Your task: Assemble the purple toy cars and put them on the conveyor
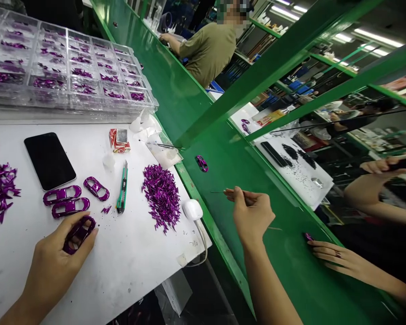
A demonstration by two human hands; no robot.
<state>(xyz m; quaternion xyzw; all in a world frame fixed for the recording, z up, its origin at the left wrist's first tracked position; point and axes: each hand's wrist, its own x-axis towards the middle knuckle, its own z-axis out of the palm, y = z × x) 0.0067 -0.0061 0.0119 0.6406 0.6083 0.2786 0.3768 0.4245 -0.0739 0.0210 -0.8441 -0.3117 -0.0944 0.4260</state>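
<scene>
Between the thumb and fingers of my left hand [56,262] is a purple toy car body [82,229], held just over the white tabletop [135,271]. Two more purple car shells [62,195] lie side by side beyond it, and another shell [96,188] rests to their right. My right hand [253,216] is raised above the green conveyor belt [223,176], its fingers pinched on a thin needle-like tool [217,192] pointing left. A green utility knife [122,187] and a pile of small pointed purple parts [160,197] lie between my hands.
A clear compartment box [71,97] of purple parts stands at the back left, near a black phone [50,160]. A white corded device [192,210] sits at the table edge. One car [201,163] lies on the belt; a co-worker's hand [338,257] touches another [308,236].
</scene>
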